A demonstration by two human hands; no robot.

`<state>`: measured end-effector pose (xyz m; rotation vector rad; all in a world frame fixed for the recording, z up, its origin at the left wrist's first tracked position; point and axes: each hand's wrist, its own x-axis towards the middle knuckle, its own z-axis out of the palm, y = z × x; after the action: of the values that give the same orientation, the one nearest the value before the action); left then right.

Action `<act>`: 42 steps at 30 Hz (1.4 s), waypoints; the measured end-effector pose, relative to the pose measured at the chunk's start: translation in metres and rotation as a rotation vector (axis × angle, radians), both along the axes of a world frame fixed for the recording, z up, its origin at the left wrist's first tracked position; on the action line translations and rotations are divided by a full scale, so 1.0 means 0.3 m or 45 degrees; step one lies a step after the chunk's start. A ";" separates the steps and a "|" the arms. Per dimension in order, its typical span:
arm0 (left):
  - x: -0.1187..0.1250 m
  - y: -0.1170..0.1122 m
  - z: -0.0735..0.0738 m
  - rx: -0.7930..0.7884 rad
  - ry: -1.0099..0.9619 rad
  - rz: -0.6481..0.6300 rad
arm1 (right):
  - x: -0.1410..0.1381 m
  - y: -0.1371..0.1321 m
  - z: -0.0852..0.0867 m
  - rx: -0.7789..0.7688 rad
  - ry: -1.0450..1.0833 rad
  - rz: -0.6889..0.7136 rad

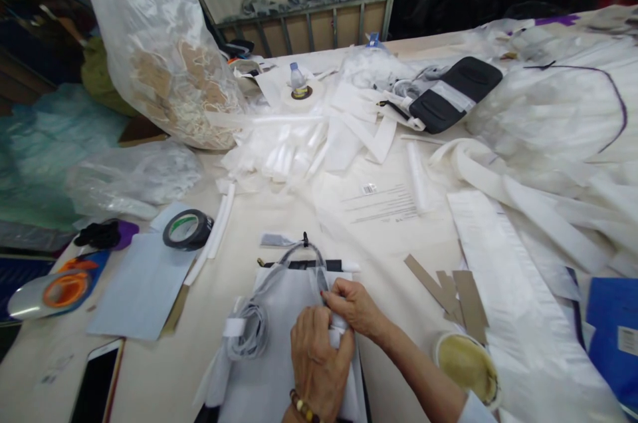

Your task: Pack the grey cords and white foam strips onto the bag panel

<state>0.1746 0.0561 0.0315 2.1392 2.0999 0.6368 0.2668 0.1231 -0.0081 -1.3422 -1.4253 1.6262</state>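
A flat bag (279,316) covered with white sheeting lies on the table in front of me. Its handle (304,247), wrapped in clear grey film, arches beyond the top edge, with a small black tie at its peak. My right hand (356,306) pinches the handle's right end near the bag's top. Just below, my left hand (319,350), with a beaded bracelet at the wrist, has its fingers curled over a white wrapping piece (335,336). The fingertips of this hand are partly hidden. A coiled grey strap (249,330) with a white band lies on the bag's left side.
Black tape (188,230) sits on grey-blue sheets (134,283) at left, above a phone (97,383). At right are brown card strips (468,303), a tub of yellowish paste (466,366) and white strips (508,263). Farther back stand a bottle (299,80) and a black case (456,94).
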 end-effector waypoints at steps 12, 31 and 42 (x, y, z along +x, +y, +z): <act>-0.004 0.007 -0.008 -0.099 0.018 -0.043 | -0.004 0.001 -0.021 -0.011 0.004 -0.019; -0.007 -0.013 -0.012 -0.239 0.036 -0.039 | -0.025 0.018 -0.047 0.031 -0.088 -0.101; 0.002 -0.055 -0.004 -0.372 -0.010 0.014 | -0.015 0.031 -0.056 0.062 -0.131 -0.133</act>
<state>0.1751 0.0396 0.0302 1.9632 2.0536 0.3131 0.2623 0.1324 -0.0247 -1.4659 -1.4199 1.4654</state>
